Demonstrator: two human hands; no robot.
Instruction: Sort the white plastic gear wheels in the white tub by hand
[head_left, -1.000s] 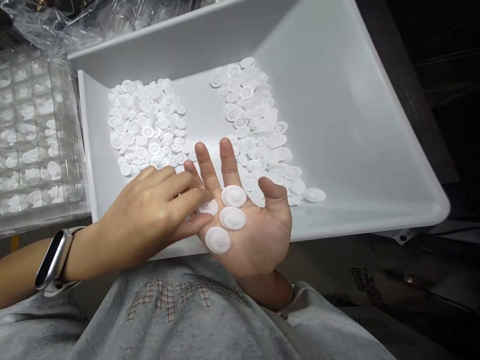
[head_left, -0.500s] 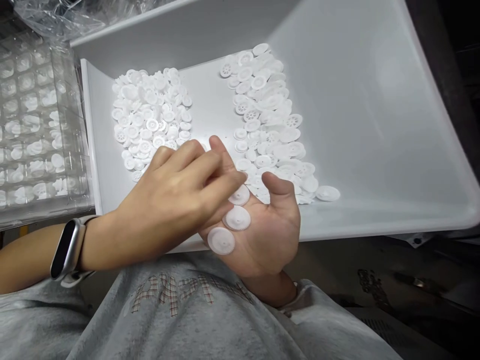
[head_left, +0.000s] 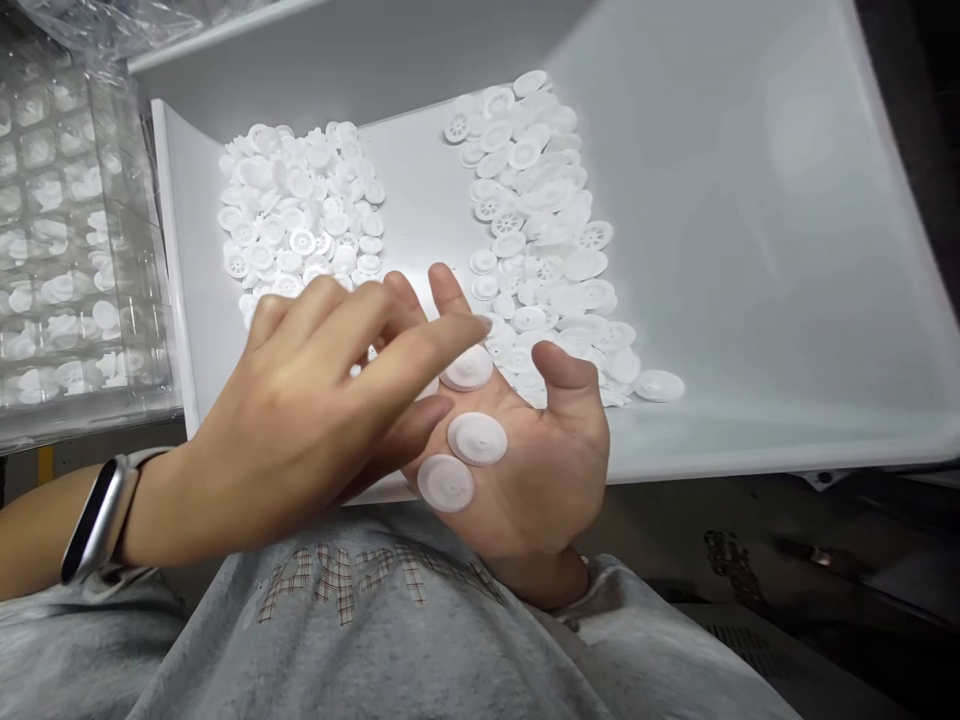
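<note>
White gears (head_left: 478,439) on your upturned right hand (head_left: 547,480), fingers spread, over tray's (head_left: 712,466) near edge | left hand (head_left: 285,420) just beside, can't tell grip

Workshop-like place, gear-filled white bin (head_left: 720,300)

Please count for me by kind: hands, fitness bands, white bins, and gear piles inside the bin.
Hands, left hand and right hand: 2
Fitness band: 1
White bin: 1
Gear piles, left pile and right pile: 2
Total: 6
</note>
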